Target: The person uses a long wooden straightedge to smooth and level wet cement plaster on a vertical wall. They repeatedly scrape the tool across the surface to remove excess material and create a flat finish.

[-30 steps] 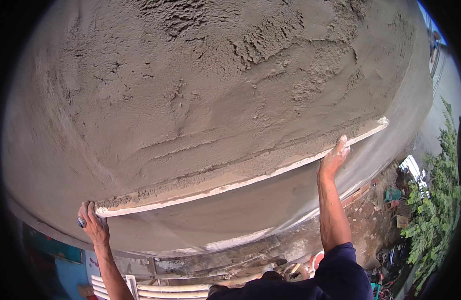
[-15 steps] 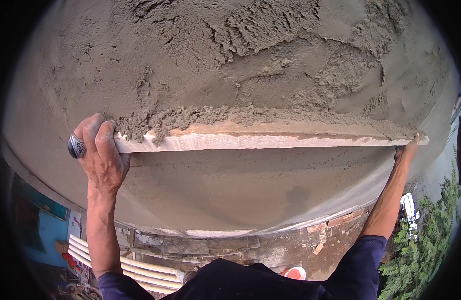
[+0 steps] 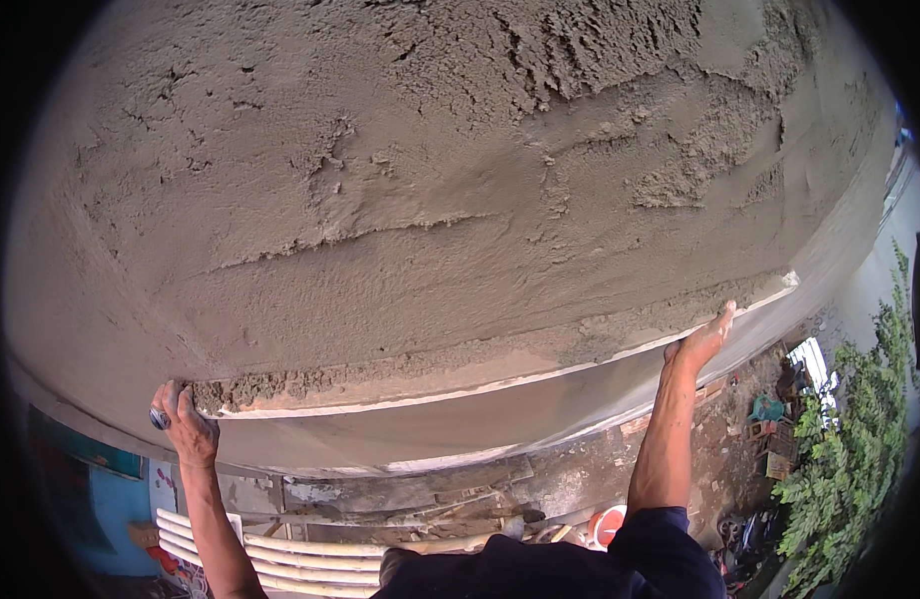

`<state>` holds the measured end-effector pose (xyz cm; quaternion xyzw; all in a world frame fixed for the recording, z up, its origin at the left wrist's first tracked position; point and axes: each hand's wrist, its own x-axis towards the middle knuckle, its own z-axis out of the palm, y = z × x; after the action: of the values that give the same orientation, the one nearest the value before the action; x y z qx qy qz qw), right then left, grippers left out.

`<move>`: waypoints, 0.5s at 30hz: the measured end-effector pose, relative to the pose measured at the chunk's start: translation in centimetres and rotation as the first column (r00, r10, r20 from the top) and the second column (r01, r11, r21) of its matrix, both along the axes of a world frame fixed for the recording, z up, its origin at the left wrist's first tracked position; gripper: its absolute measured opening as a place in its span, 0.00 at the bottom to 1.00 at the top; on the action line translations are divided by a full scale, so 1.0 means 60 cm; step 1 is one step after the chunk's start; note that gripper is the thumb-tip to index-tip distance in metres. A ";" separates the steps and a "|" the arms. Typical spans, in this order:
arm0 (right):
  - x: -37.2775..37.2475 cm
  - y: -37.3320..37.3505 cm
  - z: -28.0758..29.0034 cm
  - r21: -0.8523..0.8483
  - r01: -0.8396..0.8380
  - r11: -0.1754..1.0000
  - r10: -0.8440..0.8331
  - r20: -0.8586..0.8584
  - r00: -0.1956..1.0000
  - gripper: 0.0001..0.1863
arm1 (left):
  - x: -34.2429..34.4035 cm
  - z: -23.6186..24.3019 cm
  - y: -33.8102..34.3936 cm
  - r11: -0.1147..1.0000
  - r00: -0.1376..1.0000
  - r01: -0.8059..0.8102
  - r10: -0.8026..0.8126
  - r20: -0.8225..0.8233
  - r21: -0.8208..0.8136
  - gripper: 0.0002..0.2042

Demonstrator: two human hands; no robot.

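My left hand [image 3: 186,424] grips the left end of a long straight wooden board [image 3: 460,391], a dark-stoned ring on one finger. My right hand [image 3: 701,337] holds the board toward its right end, fingers round its pale lower edge. The board lies against a wall of wet grey plaster [image 3: 440,170], tilted up to the right, with loose mortar along its top. Above it the plaster is partly smoothed, with a raised ridge; higher up it is rough and cracked. A smoother grey band lies below the board.
Bamboo poles [image 3: 310,569] run beneath me, beside a red-and-white bucket [image 3: 606,524]. The ground [image 3: 580,469] below holds debris and planks. A leafy tree [image 3: 849,449] stands at the right; a blue wall with a teal frame [image 3: 116,499] is at lower left.
Half a second ago the board sat higher in view, nearly level and heaped with mortar. It is now lower and tilted, with both hands still on it. The view has also shifted.
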<state>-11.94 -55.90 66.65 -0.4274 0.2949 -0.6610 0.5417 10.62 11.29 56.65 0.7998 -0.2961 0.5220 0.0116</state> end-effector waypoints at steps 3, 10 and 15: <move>0.039 0.110 -0.071 0.166 0.071 0.984 -0.059 -0.071 0.996 0.41 | 0.020 -0.052 0.106 0.996 0.992 -0.085 0.086 -0.090 0.014 0.25; 0.003 0.049 -0.019 -0.026 0.045 0.999 -0.049 -0.155 0.987 0.37 | 0.011 -0.010 0.058 0.989 0.989 -0.144 0.143 -0.026 -0.039 0.25; -0.061 -0.101 0.143 -0.121 -0.101 0.988 0.120 0.160 0.980 0.35 | -0.053 0.150 -0.074 0.998 0.990 -0.034 0.041 0.135 -0.058 0.25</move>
<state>-15.60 -61.95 75.21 -0.4159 0.1867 -0.6788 0.5757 7.43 6.84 65.67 0.7672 -0.2663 0.5835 0.0038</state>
